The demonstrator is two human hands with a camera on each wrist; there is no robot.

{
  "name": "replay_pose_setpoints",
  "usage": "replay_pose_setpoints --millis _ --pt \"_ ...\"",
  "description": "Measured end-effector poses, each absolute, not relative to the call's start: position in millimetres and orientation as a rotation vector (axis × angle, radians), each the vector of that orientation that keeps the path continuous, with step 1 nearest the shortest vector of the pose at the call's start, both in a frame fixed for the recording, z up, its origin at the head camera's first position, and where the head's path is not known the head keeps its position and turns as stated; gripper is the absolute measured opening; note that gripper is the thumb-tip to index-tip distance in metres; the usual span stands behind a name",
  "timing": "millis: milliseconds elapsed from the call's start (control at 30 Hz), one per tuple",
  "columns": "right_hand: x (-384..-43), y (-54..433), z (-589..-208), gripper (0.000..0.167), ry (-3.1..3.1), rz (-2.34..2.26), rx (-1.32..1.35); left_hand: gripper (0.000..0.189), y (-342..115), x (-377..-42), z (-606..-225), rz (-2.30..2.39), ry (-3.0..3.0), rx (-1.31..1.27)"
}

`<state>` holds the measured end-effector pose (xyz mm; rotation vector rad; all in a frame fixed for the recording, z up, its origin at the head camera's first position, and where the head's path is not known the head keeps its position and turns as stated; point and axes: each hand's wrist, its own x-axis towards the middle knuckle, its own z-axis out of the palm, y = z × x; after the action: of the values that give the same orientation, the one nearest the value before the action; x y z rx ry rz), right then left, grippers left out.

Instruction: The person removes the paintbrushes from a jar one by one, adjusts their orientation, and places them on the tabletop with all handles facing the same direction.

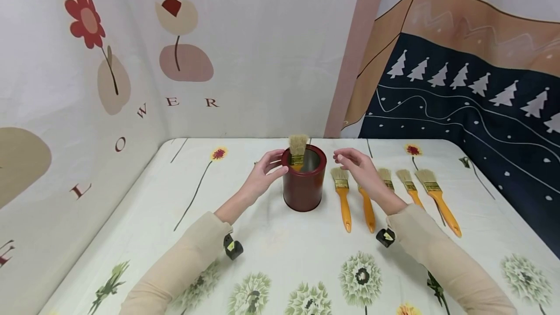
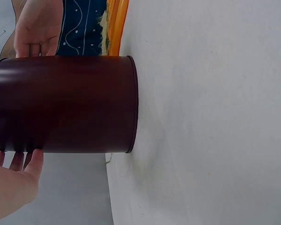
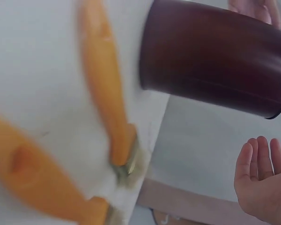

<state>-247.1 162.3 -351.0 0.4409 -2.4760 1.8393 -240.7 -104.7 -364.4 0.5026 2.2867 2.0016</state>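
Note:
A dark red round can stands upright on the table, its top uncovered. One paintbrush stands in it, bristles up, its handle hidden inside. My left hand is at the can's left side, fingertips touching the wall near the rim, as the left wrist view also shows. Right of the can, my right hand hovers apart from it, fingers loosely bent and holding nothing. Beneath and beside that hand lie several paintbrushes with orange handles, the nearest brush just right of the can. My right forearm partly covers some of them.
The white tablecloth is printed with flowers and dandelions. Cloth hangings form a back wall behind the table and a dark tree-patterned side at the right. The rightmost brush lies aslant near the right side.

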Motion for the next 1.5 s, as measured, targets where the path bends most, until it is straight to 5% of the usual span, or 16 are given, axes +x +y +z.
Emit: replay_pose_setpoints --millis 667,1500 --pt "-267 135 -318 0.048 -2.560 1.989 0.437 0.051 -105 -242 -364 1.998 2.286 0.499" --pt "-290 113 -316 0.044 -2.739 1.880 0.631 0.052 -106 -243 -366 1.986 2.285 0.510"
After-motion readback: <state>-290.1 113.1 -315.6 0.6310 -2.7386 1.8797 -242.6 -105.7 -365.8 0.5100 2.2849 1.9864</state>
